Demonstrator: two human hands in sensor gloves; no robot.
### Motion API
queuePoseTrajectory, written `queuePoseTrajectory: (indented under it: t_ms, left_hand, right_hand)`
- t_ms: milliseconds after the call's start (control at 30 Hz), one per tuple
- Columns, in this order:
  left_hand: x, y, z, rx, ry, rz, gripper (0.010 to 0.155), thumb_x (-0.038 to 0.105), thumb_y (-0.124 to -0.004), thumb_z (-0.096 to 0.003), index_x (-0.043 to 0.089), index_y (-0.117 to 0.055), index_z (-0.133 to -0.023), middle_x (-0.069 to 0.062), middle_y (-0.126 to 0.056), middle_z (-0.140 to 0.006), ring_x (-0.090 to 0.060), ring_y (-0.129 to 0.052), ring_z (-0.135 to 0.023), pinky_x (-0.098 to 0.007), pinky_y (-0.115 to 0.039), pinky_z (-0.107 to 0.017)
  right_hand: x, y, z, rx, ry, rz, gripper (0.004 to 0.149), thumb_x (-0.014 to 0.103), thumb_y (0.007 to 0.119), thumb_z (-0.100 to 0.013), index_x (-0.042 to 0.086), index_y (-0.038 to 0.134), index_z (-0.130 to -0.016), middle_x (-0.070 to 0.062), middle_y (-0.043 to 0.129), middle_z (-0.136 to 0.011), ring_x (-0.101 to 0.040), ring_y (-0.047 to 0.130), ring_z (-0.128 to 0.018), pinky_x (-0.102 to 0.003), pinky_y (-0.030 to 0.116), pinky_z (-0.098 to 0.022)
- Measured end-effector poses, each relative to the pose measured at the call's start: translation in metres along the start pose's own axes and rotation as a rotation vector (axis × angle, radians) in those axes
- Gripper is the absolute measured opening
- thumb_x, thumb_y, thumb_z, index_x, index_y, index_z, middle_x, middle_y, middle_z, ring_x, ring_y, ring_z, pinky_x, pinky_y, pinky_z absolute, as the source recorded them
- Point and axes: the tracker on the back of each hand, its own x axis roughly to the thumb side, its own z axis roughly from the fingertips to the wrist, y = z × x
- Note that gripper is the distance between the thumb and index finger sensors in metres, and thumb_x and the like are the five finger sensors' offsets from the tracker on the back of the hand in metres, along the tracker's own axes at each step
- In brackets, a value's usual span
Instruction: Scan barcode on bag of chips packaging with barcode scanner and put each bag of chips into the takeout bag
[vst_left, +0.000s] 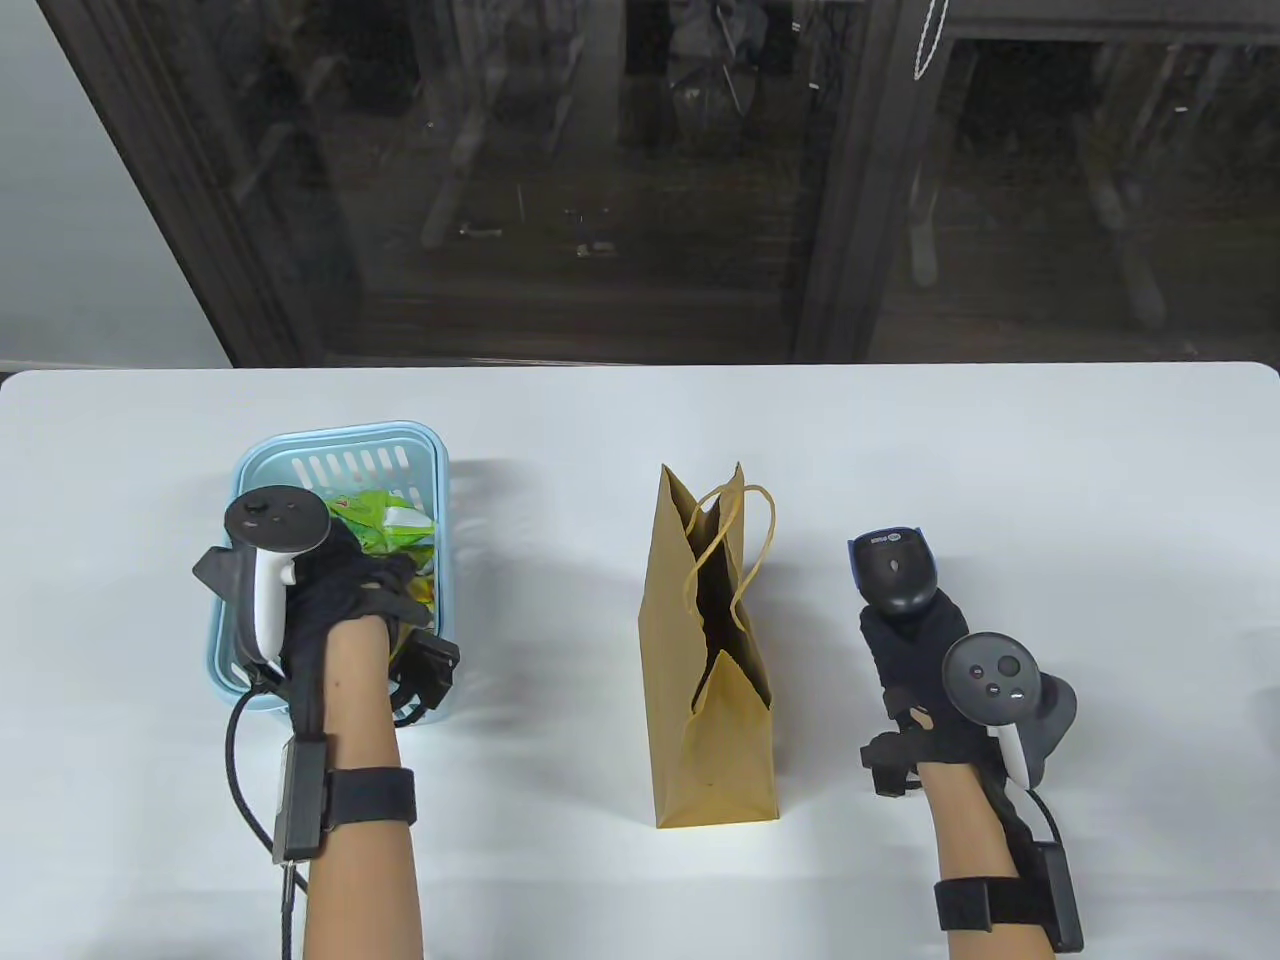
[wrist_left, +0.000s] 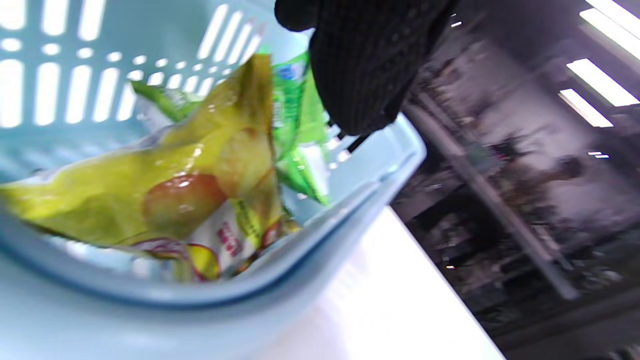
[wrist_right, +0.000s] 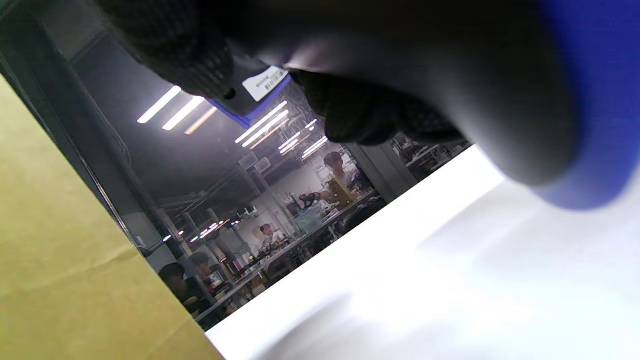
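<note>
Chips (vst_left: 385, 520) lie in the blue basket (vst_left: 345, 445) at the left of the white bench (vst_left: 600, 420): a green bag at the far end and, in my left wrist view, a yellow-green bag (wrist_left: 150, 190) nearer the camera. My left hand (vst_left: 330, 600) is over the basket, reaching down among the bags; its fingers (wrist_left: 365, 75) hang above the green bag, and I cannot tell whether they grip anything. The takeout bag (vst_left: 710, 740), brown paper with cord handles, stands upright and open-mouthed at the centre of the bench, well apart from the basket. My right hand (vst_left: 925, 650) is to the right of the takeout bag, fingers curled round the handle of the scanner (vst_left: 895, 565), whose dark head points toward the far edge of the bench.
</note>
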Motion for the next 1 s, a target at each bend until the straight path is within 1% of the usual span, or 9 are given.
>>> queuePoseTrajectory:
  t_ms: [233,333,433,600,700,800,833,900,1000]
  left_hand:
    - [-0.009,-0.006,-0.027,-0.014,0.169,-0.049,0.066,0.020,-0.088,-0.0506,-0.001,-0.061,-0.107,-0.021,-0.023,-0.117,-0.049,-0.015,-0.102,-0.063,-0.036,-0.071]
    - [-0.009,-0.007,-0.032,0.033,0.153,-0.050,0.054,0.018,-0.087,-0.0508,0.001,-0.073,-0.100,-0.022,-0.031,-0.118,-0.051,-0.021,-0.102,-0.063,-0.043,-0.070]
    - [-0.007,-0.006,-0.030,0.031,0.149,-0.050,0.044,0.014,-0.084,-0.0511,0.003,-0.081,-0.094,-0.023,-0.042,-0.116,-0.054,-0.032,-0.102,-0.063,-0.045,-0.069]
    - [0.003,0.004,-0.012,0.163,0.010,-0.030,0.038,0.014,-0.084,-0.0498,0.003,-0.088,-0.086,-0.026,-0.051,-0.107,-0.052,-0.046,-0.091,-0.064,-0.045,-0.064]
    - [0.009,0.016,0.008,0.281,-0.098,0.007,0.038,0.016,-0.085,-0.0502,0.007,-0.088,-0.087,-0.022,-0.051,-0.106,-0.042,-0.056,-0.083,-0.061,-0.049,-0.062]
    - [0.016,0.027,0.030,0.391,-0.199,0.064,0.038,0.018,-0.084,-0.0503,0.010,-0.089,-0.087,-0.018,-0.057,-0.105,-0.031,-0.071,-0.070,-0.054,-0.062,-0.056]
    - [0.018,0.029,0.036,0.415,-0.225,0.081,0.038,0.019,-0.084,-0.0504,0.012,-0.089,-0.087,-0.017,-0.061,-0.103,-0.025,-0.080,-0.062,-0.050,-0.071,-0.051]
    - [0.023,0.033,0.047,0.434,-0.318,0.155,0.039,0.021,-0.082,-0.0511,0.014,-0.087,-0.089,-0.016,-0.064,-0.103,-0.021,-0.087,-0.048,-0.045,-0.079,-0.039]
    - [0.029,0.032,0.058,0.383,-0.415,0.245,0.039,0.025,-0.079,-0.0524,0.020,-0.082,-0.091,-0.019,-0.074,-0.102,-0.017,-0.096,-0.029,-0.039,-0.086,-0.020]
  right_hand:
    - [0.000,0.002,0.000,0.016,-0.004,0.004,0.051,0.049,0.077,-0.058,0.015,0.069,-0.095,-0.010,0.081,-0.087,-0.022,0.098,-0.059,-0.036,0.090,-0.042]
    - [0.000,0.003,-0.001,0.020,0.000,0.003,0.051,0.049,0.077,-0.059,0.015,0.070,-0.095,-0.010,0.081,-0.087,-0.023,0.098,-0.059,-0.036,0.090,-0.042]
    - [-0.001,0.003,-0.002,0.024,0.006,0.002,0.051,0.049,0.077,-0.059,0.015,0.070,-0.095,-0.010,0.081,-0.087,-0.023,0.098,-0.059,-0.036,0.090,-0.042]
    - [-0.001,0.003,-0.002,0.025,0.007,0.001,0.050,0.049,0.078,-0.059,0.014,0.070,-0.095,-0.010,0.081,-0.087,-0.023,0.098,-0.059,-0.037,0.090,-0.042]
    - [-0.001,0.002,-0.002,0.020,0.004,0.001,0.050,0.049,0.078,-0.059,0.014,0.070,-0.095,-0.011,0.081,-0.087,-0.023,0.098,-0.059,-0.037,0.090,-0.042]
    - [-0.001,0.001,-0.002,0.015,0.000,0.003,0.051,0.049,0.078,-0.058,0.014,0.070,-0.095,-0.011,0.081,-0.087,-0.023,0.098,-0.059,-0.037,0.090,-0.041]
    - [-0.001,0.001,-0.002,0.014,0.000,0.003,0.051,0.049,0.078,-0.058,0.014,0.070,-0.094,-0.011,0.081,-0.087,-0.023,0.098,-0.059,-0.037,0.090,-0.041]
    - [-0.002,0.001,-0.002,0.012,-0.001,0.001,0.051,0.049,0.078,-0.058,0.014,0.070,-0.095,-0.011,0.081,-0.087,-0.023,0.098,-0.059,-0.037,0.090,-0.042]
    - [-0.002,0.001,-0.002,0.006,-0.003,-0.001,0.051,0.049,0.078,-0.058,0.014,0.070,-0.094,-0.010,0.081,-0.087,-0.023,0.098,-0.059,-0.037,0.090,-0.042]
